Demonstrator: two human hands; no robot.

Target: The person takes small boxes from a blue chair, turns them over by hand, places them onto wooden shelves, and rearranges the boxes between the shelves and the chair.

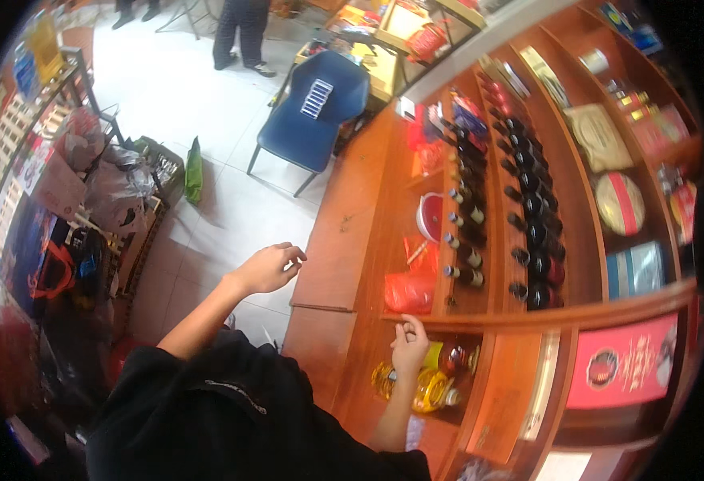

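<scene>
My left hand (274, 267) hangs over the tiled floor beside the wooden cabinet top (334, 264), its fingers loosely bent and holding nothing visible. My right hand (411, 346) is near the upright wooden divider (478, 320) of the shelving, with curled fingers and nothing seen in them; I cannot tell whether it touches the wood. Partly behind that forearm are yellow oil bottles (433, 389) in a lower compartment. A red plastic package (409, 293) lies just past the divider, close to a red-and-white round container (430, 217).
Dark bottles (532, 204) line the shelves on the right. A blue chair (316, 108) bearing a pack of small items (317, 98) stands ahead beside the cabinet. Bags (120, 189) and boxes crowd the left, near a green bag (193, 171) on the floor. A person's legs (241, 33) show farther off.
</scene>
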